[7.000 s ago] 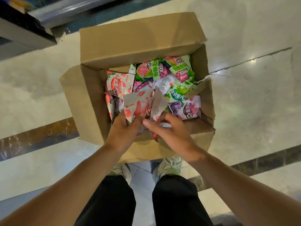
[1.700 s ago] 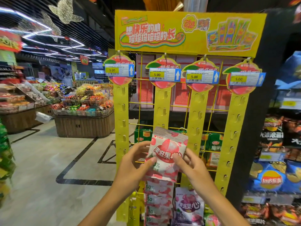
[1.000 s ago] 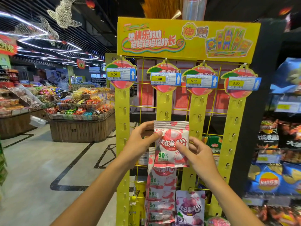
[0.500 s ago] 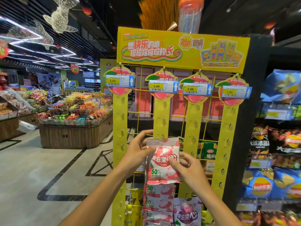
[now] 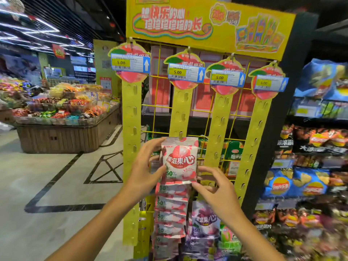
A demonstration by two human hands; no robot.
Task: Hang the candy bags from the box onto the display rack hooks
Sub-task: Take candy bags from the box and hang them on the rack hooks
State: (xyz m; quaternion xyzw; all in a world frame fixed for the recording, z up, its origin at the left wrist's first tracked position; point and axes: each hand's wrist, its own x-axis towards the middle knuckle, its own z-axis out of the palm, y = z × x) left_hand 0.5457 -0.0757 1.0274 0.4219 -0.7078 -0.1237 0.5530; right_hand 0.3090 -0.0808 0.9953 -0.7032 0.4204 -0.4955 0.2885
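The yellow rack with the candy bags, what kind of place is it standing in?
Most likely a supermarket: the yellow rack carries 5.00 price tags, chip bags fill shelves to its right, and a wooden bin of loose sweets stands across the aisle.

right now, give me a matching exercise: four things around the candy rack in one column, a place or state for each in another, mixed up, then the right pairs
Things
1. pink candy bag
2. left hand
3. right hand
4. purple candy bag

Places or states
A. at the bag's lower right corner
B. topmost on the second strip, its top edge at a hook
C. along the bag's left edge
D. low on the rack, right of the pink column

Pairs: 1-B, 2-C, 3-A, 4-D
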